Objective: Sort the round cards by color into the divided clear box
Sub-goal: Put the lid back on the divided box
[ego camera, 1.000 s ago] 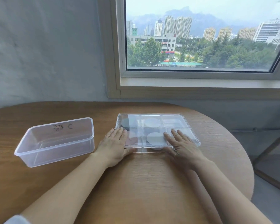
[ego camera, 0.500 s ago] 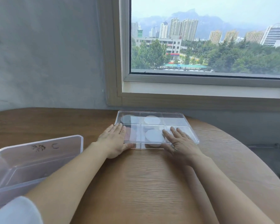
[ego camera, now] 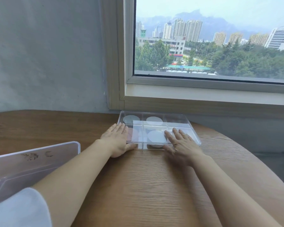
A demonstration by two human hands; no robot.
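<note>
Here, both hands lie flat, fingers spread, palms down on the closed lid of the divided clear box (ego camera: 179, 119), holding nothing. Left hand (ego camera: 117, 140) covers the box's near-left corner, thumb on the wood table (ego camera: 138, 185) just at the front edge. Right hand (ego camera: 181, 145) covers the near-right part, heel of the palm off the front edge.

Box: flat, rectangular, glossy hard plastic with rounded corners, thin divider walls, glare on the lid. Round cards inside, matte discs: a grey one (ego camera: 131, 119) beyond the left fingertips, a white one (ego camera: 154, 120) in the far middle cell, another white one (ego camera: 156, 136) between the two hands, a reddish one (ego camera: 129, 134) partly under the left hand. Cell beyond the right hand looks bare; glare makes it hard to tell.

Left of the left forearm, a deeper clear tub (ego camera: 31, 163) with dark scribbles on its wall, cut off by the frame. Table has a rounded edge, grained veneer; bare wood between the forearms. White sleeve (ego camera: 18, 208) at bottom left.
</note>
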